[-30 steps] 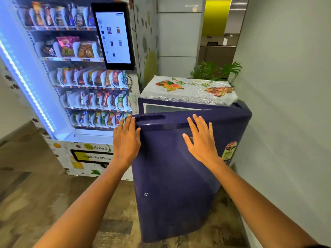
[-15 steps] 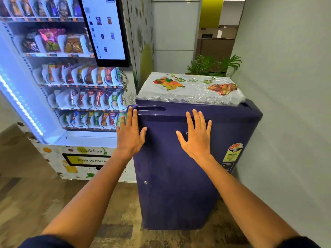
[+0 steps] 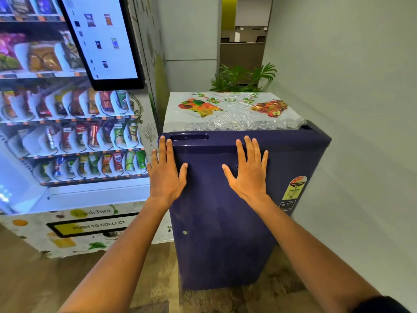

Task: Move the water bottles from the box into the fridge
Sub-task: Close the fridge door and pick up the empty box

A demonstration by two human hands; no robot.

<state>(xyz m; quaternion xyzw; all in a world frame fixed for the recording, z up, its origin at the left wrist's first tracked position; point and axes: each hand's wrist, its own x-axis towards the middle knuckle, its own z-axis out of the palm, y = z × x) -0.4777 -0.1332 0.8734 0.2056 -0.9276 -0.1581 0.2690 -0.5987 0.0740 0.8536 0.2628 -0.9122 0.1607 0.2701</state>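
Fingers of both hands lie straight and spread, holding nothing, pressed flat against the glossy dark-blue metal door of the small fridge (image 3: 225,211). On the left hand (image 3: 165,175) the fingertips reach up to the door's top edge, just beside the recessed handle slot (image 3: 189,137), which runs sideways along that edge and lies up and to the right of those fingers. By my reading the left hand is much the nearer to the slot; the right hand (image 3: 249,175) rests further along the door, near its middle, left of the yellow energy sticker (image 3: 294,188). The door looks closed flush under the clear-plastic floral cover (image 3: 225,109) on top. Neither water bottles nor box are in view, so I cannot tell where they lie. A lit snack vending machine (image 3: 67,136) stands just beside the fridge, on the left.
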